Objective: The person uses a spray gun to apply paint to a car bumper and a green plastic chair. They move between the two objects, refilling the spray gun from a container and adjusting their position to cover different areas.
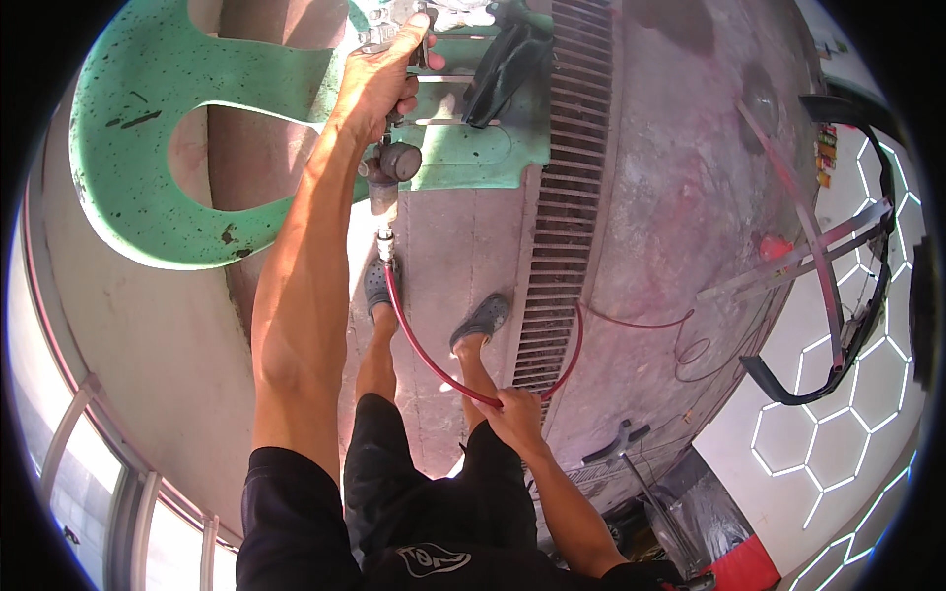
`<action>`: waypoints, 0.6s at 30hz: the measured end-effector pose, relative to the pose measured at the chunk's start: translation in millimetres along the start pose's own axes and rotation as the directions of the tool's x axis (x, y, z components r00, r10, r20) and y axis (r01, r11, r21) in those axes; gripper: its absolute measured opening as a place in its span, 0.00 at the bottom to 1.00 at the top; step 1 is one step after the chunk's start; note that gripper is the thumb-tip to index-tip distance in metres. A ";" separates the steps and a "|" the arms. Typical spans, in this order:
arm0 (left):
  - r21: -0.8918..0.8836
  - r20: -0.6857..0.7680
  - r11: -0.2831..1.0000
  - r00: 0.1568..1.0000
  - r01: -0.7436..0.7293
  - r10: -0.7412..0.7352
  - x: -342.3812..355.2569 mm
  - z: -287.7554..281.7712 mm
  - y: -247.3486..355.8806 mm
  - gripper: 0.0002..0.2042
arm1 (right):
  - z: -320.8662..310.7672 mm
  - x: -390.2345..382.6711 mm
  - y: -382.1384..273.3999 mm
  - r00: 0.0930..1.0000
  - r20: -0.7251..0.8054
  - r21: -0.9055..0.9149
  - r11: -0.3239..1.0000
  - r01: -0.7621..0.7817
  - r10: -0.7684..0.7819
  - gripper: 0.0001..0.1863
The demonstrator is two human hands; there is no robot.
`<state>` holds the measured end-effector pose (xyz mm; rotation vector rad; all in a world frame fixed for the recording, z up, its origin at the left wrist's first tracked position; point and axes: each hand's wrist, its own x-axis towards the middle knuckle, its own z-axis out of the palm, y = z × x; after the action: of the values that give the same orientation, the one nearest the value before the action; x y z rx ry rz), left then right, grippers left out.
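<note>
Two bare hands are seen from above. The left hand (386, 84) reaches far forward, its grip wrapped around one metal spray tool (384, 187), whose upper end lies over a green plastic piece (148, 187). The tool's lower end hangs past that piece's near edge, above the floor. The right hand (517, 419), nearer the body, has its grip closed around one red hose (424, 350). The hose joins the tool's lower end, sags to the right hand, then rises in a curve over one metal floor grate (562, 207) and trails right across the concrete floor (670, 227).

Two grey clogs (483, 318) are on the person's feet: one directly below the tool, the other close to the grate's left edge. The single green piece has large rounded openings on its left and a straight right edge beside the grate. One dark, crumpled item (507, 69) lies on it, just right of the left hand; its kind is unclear.

Right of the grate, a broad stretch of floor leaves room to move, crossed by the hose. At its far edge stands one black curved part (877, 286), before a white panel (788, 492) with glowing hexagon outlines.
</note>
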<state>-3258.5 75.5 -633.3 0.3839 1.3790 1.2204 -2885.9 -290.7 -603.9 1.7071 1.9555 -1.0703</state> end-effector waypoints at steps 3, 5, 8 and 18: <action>0.048 -0.010 0.999 1.000 -0.013 0.014 -4.8 -0.2 -0.2 0.21 | 7.5 -0.1 0.2 1.000 -0.017 -0.017 1.000 0.014 -0.014 0.24; 0.085 -0.041 0.996 0.999 -0.012 0.016 -7.6 -2.3 -4.5 0.21 | 11.9 -1.0 1.4 0.999 -0.027 -0.027 0.999 0.021 -0.021 0.24; 0.098 -0.083 0.995 0.996 -0.008 0.016 -10.7 -7.7 -14.1 0.21 | 16.9 -2.3 4.8 1.000 -0.021 -0.029 0.999 0.014 -0.014 0.21; 0.050 -0.082 0.998 0.996 -0.023 0.027 -32.8 -20.6 -24.2 0.22 | 20.8 10.2 4.4 0.988 0.151 0.063 0.998 -0.021 0.011 0.20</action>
<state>-3258.0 30.4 -640.8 0.3901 1.4814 1.2366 -2888.7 -298.5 -626.0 1.6203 1.8293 -1.2315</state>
